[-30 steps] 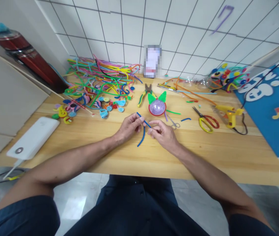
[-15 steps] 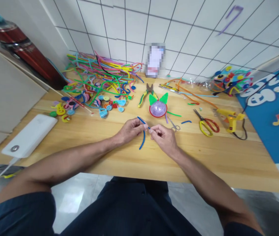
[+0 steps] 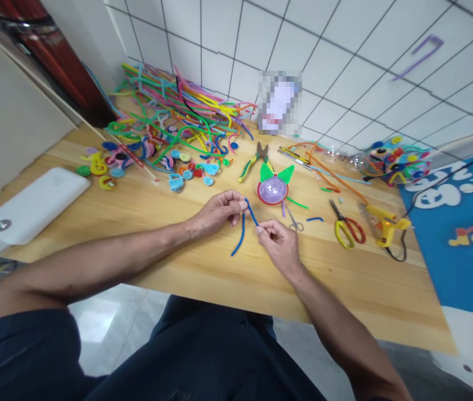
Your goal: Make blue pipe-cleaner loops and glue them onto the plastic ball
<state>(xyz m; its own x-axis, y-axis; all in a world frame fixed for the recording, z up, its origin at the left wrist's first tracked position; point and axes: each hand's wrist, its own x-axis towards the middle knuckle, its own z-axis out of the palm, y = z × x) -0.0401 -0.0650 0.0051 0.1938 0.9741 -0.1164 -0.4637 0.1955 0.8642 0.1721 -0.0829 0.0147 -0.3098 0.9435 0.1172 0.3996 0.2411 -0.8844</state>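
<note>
Blue pipe cleaner (image 3: 252,212) is pinched by left hand (image 3: 225,209) and right hand (image 3: 279,241), purple dome (image 3: 273,191) and small scissors (image 3: 298,226) just beyond.

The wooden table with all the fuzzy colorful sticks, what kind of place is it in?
Probably a craft corner or small workshop: on the wooden table are a heap of colorful pipe cleaners, a yellow glue gun and red-and-yellow-handled scissors.

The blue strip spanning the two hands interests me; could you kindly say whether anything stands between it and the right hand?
Nothing visible does: the right hand pinches the blue strip directly, and the left hand holds it farther up. The small scissors lie beyond the right hand, clear of that contact.
</note>
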